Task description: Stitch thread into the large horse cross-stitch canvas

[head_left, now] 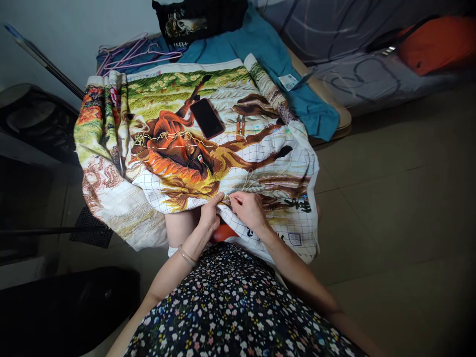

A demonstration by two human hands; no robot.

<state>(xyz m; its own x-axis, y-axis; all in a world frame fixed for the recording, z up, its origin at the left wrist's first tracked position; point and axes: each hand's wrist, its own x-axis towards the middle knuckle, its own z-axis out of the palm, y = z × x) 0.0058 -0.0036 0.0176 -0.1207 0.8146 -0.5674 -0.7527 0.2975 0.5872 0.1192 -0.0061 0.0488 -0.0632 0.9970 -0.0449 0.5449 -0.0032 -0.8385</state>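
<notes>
Large multicoloured stitched cloth (226,159), under the flat black phone (207,119) and across the lap, looks soft and floppy, best gripped nearer the body than the phone, where the left hand (210,214) pinches it; the right hand's (248,209) fingertips close on something too small to tell. Tangled yellow thread (140,140) left of the phone could snag; orange metal-tipped snips (240,130) lie right of it.

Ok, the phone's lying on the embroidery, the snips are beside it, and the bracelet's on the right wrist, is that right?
Wrong side: the head view shows the bracelet on the left wrist. The phone is lying on the embroidery, with the snips beside it.
</notes>
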